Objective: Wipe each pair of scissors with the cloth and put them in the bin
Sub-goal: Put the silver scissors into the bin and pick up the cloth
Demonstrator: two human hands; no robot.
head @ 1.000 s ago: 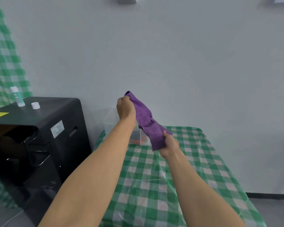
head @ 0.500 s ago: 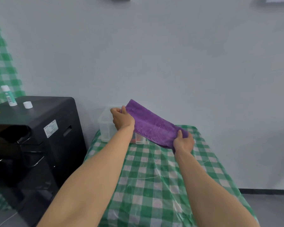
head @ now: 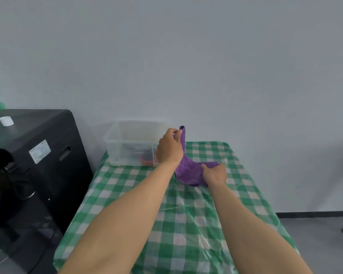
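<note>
Lowered since half a second ago, the purple cloth now bunches at frame centre: left hand pinches its raised corner, right hand clamps the lower fold on the tablecloth, beside the clear bin.

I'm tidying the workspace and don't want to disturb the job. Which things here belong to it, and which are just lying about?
Part of the job:
purple cloth, held by left hand and right hand
clear bin
red-handled item in the bin, likely scissors

Lying about:
black machine
white cap on it
</note>
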